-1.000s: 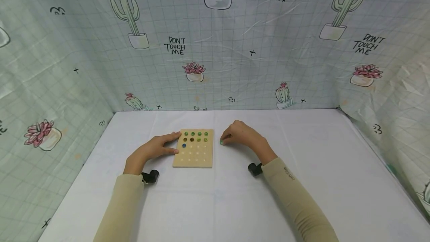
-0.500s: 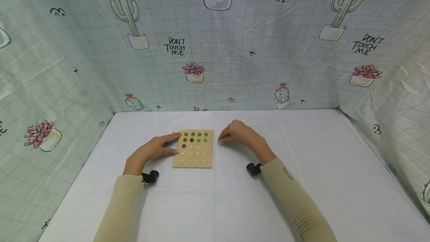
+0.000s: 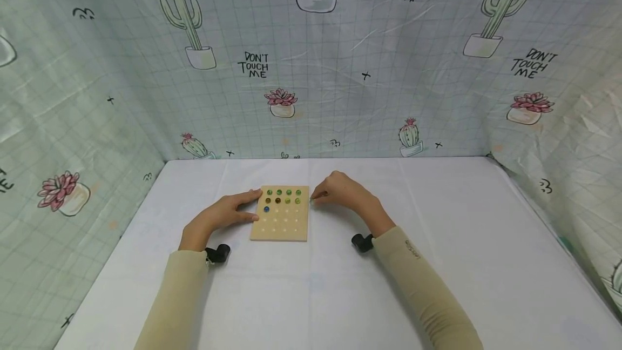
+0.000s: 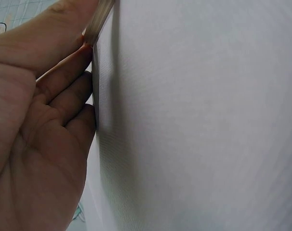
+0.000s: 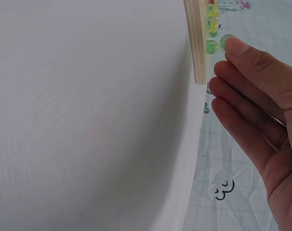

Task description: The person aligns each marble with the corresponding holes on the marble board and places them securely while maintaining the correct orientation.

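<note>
A square wooden board point(image 3: 279, 235) with rows of small dimples lies on the table. Green marbles point(image 3: 289, 192) fill its back row. The row before that has an amber marble point(image 3: 268, 200), a brown marble point(image 3: 278, 200) and two yellow-green ones. One blue marble point(image 3: 266, 209) sits at the left of the third row. My left hand point(image 3: 218, 216) rests at the board's left edge, thumb and forefinger spread and touching it. With thumb and fingertips, my right hand point(image 3: 344, 192) pinches a clear green marble point(image 5: 225, 43) just off the board's right edge, above its top face.
A white cloth point(image 3: 311, 296) covers the table. Behind and at both sides hangs a pale sheet point(image 3: 340, 42) printed with cacti. Each wrist carries a small black camera, such as the one by the right sleeve point(image 3: 362, 243).
My right hand has moved left with the green marble, from a short way off to the board's right edge. The left hand and the board have stayed in place.
</note>
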### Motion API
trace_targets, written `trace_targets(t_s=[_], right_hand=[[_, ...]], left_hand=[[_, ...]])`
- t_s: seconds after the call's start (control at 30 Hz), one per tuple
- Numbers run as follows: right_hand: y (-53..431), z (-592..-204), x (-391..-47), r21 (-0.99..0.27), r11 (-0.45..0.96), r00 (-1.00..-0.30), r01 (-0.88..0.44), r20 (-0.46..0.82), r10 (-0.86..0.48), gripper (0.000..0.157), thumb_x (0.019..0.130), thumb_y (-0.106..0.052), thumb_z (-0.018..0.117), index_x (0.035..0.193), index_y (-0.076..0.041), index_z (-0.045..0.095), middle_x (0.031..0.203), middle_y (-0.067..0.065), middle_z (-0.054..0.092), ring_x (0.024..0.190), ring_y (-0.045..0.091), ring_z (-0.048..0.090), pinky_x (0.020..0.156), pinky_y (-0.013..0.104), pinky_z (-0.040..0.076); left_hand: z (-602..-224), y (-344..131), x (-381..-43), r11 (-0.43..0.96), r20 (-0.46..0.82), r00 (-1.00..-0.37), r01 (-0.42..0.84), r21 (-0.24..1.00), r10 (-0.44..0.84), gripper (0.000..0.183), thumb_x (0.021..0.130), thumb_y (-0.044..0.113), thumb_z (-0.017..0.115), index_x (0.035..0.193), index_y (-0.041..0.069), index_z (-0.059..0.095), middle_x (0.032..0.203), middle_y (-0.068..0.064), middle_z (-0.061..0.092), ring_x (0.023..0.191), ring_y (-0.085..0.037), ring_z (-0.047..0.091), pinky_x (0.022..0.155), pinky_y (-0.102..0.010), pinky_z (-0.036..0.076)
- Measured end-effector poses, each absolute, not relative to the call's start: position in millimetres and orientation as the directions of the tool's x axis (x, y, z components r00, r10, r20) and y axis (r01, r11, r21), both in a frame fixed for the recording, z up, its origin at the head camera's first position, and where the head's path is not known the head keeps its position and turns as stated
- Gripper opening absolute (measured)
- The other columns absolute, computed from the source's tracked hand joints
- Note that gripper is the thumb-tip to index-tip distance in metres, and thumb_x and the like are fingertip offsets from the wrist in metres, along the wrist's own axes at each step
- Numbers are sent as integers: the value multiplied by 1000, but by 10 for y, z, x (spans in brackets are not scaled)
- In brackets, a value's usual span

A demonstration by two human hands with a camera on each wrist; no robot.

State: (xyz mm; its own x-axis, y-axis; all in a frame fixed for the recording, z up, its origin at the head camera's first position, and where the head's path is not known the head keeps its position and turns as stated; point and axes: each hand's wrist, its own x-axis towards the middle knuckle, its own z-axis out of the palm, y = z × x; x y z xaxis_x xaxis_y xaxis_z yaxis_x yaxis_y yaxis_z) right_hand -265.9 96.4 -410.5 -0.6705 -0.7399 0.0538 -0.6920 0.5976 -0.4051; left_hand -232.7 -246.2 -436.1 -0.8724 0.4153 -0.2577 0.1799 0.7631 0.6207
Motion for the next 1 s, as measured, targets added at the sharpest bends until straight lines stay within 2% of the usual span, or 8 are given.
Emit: trace_targets(t_s=[0.43, 1.0], right_hand=[[888, -4083, -2658, -404, 553, -636, -729, 100, -765, 17, 88, -18, 81, 103, -10, 83, 100, 1, 79, 83, 4, 73, 74, 13, 56], [780, -4075, -2649, -437, 560, -654, -704, 91, -751, 16, 88, -17, 81, 102, -10, 83, 96, 0, 79, 79, 2, 72, 70, 12, 55]], left_hand=[[-4327, -2436, -2309, 769, -272, -875, 161, 619, 401, 84, 89, 40, 77, 160, 19, 36, 166, -12, 27, 154, -36, 21, 123, -57, 20], [-4357, -2457, -2325, 762, -258, -872, 180, 622, 416, 84, 89, 39, 77, 160, 19, 36, 165, -13, 27, 154, -36, 21, 123, -57, 20]])
